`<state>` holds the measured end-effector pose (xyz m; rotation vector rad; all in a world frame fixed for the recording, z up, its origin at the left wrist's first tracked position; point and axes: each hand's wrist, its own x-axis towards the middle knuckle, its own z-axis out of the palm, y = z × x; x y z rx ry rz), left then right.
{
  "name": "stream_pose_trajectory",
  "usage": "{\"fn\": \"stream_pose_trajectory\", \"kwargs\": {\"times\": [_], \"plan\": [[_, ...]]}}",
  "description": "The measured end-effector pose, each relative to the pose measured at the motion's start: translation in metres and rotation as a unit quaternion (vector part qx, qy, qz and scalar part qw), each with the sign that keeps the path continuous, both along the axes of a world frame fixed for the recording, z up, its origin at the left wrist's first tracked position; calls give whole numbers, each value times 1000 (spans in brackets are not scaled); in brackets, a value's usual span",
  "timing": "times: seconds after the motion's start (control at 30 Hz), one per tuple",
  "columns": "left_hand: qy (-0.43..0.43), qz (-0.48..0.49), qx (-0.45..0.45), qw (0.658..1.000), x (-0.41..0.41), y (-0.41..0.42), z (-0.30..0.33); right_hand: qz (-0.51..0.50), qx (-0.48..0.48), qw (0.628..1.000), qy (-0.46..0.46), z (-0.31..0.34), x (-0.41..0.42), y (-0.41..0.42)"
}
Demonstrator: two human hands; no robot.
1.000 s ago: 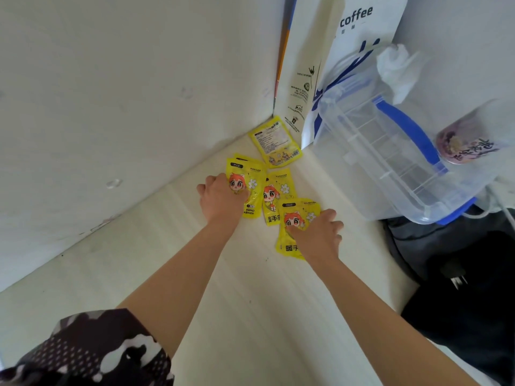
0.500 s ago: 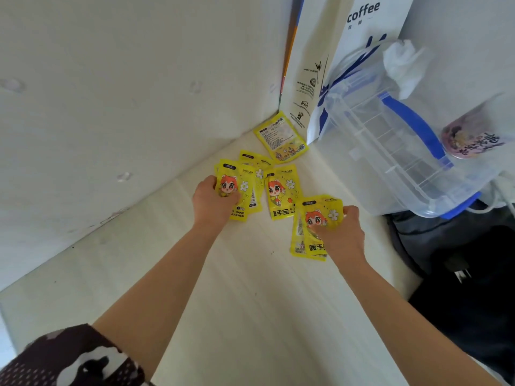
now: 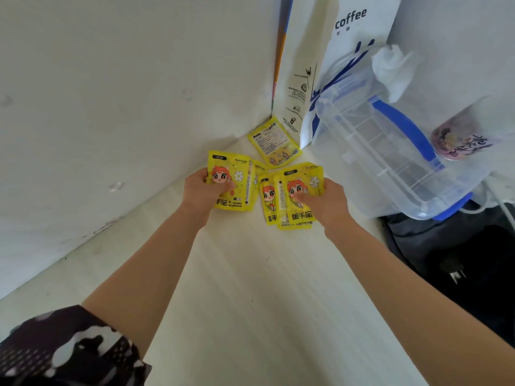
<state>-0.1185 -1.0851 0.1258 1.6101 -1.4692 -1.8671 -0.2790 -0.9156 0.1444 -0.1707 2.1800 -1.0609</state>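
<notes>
Lifted since a moment ago, one yellow packet [image 3: 237,179] is pinched in my left hand [image 3: 204,190] at 11 o'clock, a second packet [image 3: 303,176] in my right hand [image 3: 326,201] at 1 o'clock, so gathering is underway.

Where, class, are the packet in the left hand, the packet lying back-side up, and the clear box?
left-hand packet [image 3: 238,176], head view, flower print.
back-side-up packet [image 3: 274,143], head view, printed label.
clear box [image 3: 370,143], head view, ribbed side.
</notes>
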Motion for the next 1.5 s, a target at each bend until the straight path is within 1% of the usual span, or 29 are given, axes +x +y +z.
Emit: {"fn": "stream_pose_trajectory", "kwargs": {"times": [0.07,0.13,0.17,0.23,0.27,0.3,0.4,0.5,0.6,0.73,0.83,1.0,1.13,1.23,1.33,1.5], "plan": [[-12,-21,-23,999,-8,-2,-5,9,-4,1000,1,-3,-2,-8],[-53,-38,-67,996,-15,-3,-11,16,3,1000,1,-9,-5,-14],[-82,-52,-100,990,-17,-4,-15,16,7,1000,-2,-12,-6,-16],[-146,-94,-178,969,-21,-4,-21,17,13,1000,-3,-19,-8,-20],[-169,-111,-203,958,-22,-4,-24,20,16,1000,-3,-21,-9,-22],[-182,-119,-217,952,-24,-4,-27,24,20,1000,-4,-22,-10,-24],[-185,-117,-221,950,-28,-1,-26,17,29,999,-18,-25,-13,-28],[-157,-96,-188,965,-28,1,-24,-13,30,999,-43,-30,-15,-28],[-104,-44,-130,985,-22,6,-17,-25,25,998,-56,-34,-15,-22],[-48,28,-61,997,-5,18,-13,-31,-12,997,-72,-26,-15,-11],[-26,74,-9,997,14,30,-10,-38,-72,992,-98,-16,-9,5],[-3,99,49,994,59,67,-1,-90,-84,985,-120,-16,16,49],[41,129,105,985,97,109,5,-108,-97,980,-137,-13,45,97],[72,131,134,980,121,141,10,-117,-114,974,-157,-12,68,132],[84,114,152,978,142,173,17,-122,-133,968,-175,-6,96,170],[90,66,176,978,174,222,27,-183,-155,950,-199,10,150,233]]}}
